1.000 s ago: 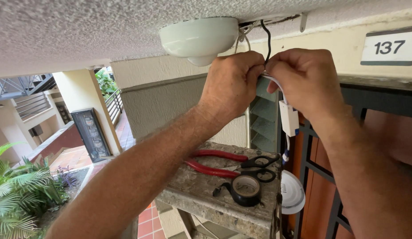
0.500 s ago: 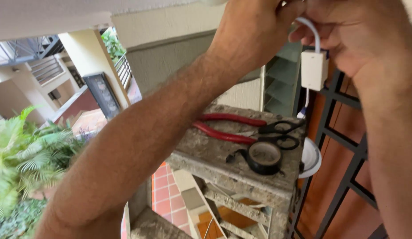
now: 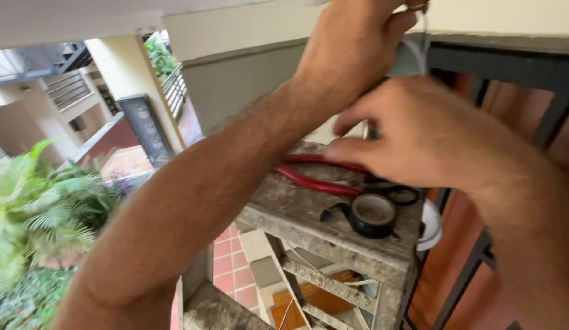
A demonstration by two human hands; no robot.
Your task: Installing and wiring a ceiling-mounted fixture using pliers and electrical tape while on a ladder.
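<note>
Dropping from the wire, your right hand (image 3: 431, 137) now hovers half-open above the ledge (image 3: 309, 226); your left hand (image 3: 351, 43) stays closed on the wire (image 3: 419, 52). One red pliers (image 3: 321, 177), one tape roll (image 3: 373, 215) there.

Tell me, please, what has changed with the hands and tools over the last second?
The right hand has left the white wire and come down toward the red pliers. The left hand stays raised at the wire. Pliers and black tape roll lie unmoved on the stone ledge.

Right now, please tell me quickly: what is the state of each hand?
Left hand: raised, closed around a white cable.
Right hand: fingers loosely curled, holding nothing visible, above the red-handled pliers.
</note>
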